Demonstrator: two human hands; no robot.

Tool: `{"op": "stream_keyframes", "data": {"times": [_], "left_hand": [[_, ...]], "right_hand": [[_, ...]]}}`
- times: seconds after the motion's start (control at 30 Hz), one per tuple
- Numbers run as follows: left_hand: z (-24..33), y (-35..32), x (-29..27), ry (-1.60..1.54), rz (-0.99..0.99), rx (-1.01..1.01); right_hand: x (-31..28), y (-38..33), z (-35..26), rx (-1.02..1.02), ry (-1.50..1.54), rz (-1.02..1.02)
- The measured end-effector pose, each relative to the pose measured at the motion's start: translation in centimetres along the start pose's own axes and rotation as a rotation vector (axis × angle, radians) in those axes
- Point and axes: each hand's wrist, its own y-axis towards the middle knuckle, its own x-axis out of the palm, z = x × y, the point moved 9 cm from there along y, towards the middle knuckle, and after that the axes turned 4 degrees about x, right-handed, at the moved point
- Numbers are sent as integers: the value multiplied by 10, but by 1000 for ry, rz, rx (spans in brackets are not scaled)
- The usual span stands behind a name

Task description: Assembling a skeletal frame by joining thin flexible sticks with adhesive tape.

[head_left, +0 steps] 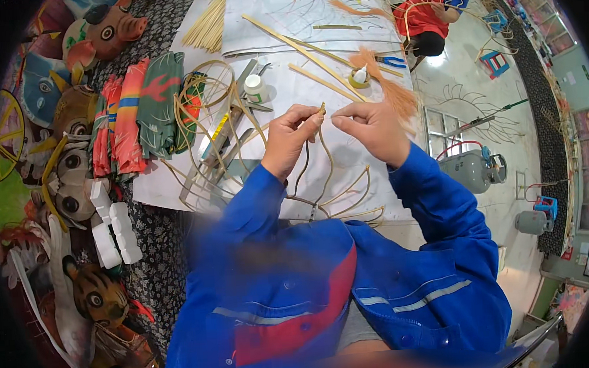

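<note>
Hands are raised together over the middle of the counter (347, 181), which is covered with white paper. A thin, pale cane strip (324, 149) is pinched at its upper tip by the left hand (291, 139), the fingers (312, 121) closed narrowly on it. The right hand (369, 130) is held just beside, its fingers curled and brought against the same tip, so that the end appears to be steadied from both sides. Whether the right fingers actually grip the strip or only touch it cannot be told.

From the tip, the strip is seen to hang in loops down toward the near edge of the counter, where several further curved strands (352, 204) are joined to it. It is probably held up clear of the paper so that these loops can hang free and keep their shape.

To the left of the hands, a loose coil of cane (203, 95) and some metal tools (222, 138) are laid within easy reach. A small white bottle (256, 88) is stood upright just beyond them. Straight bamboo slats (307, 53) are laid farther off, out of the working space. Painted animal masks (103, 34) and folded coloured pieces (137, 112) are set along the far left. Another person in red and blue (432, 13) is seated on the floor beyond the counter.
</note>
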Motion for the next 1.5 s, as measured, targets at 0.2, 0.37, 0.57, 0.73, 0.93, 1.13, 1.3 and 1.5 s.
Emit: {"op": "stream_keyframes", "data": {"times": [0.2,0.37,0.57,0.73,0.93,1.13,1.3,1.5], "left_hand": [[10,2,4,85,-14,53],[13,3,2,113,-18,96],[13,3,2,138,-46,93],[14,3,3,143,-39,111],[13,2,2,120,-8,116],[14,2,2,111,-2,95],[17,-1,3,109,4,99],[25,-13,8,112,4,108]], "right_hand": [[8,8,23,32,187,117],[2,6,19,51,136,209],[-1,4,11,44,12,193],[-4,-1,0,-13,-148,213],[-5,-1,-10,-44,-276,208],[-3,0,-15,-46,-323,151],[-6,13,-41,-26,-436,-36],[29,81,-55,-205,-547,-584]]}}
